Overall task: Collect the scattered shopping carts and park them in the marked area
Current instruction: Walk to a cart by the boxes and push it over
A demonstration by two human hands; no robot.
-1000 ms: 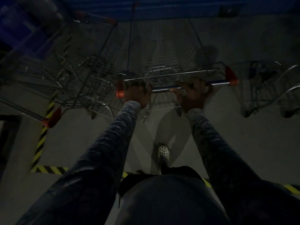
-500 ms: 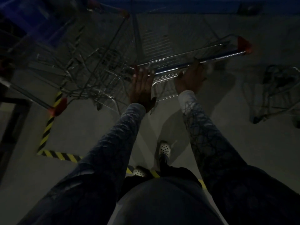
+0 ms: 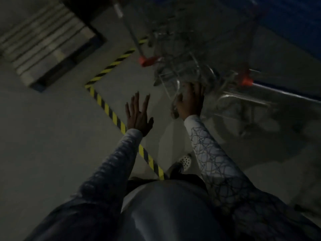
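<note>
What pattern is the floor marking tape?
The floor marking tape is striped yellow and black, diagonally; the head view shows it.

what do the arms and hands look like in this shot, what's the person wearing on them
Both arms are in long sleeves down to the wrist. The right sleeve is pale with a dark web of crossing lines; the left sleeve looks darker in shadow. The left hand and right hand are bare, no gloves.

No text, label, brand or number is showing readably in this dark, blurred view. Only yellow-and-black striped tape (image 3: 112, 117) is marking the floor (image 3: 52, 136).
</note>
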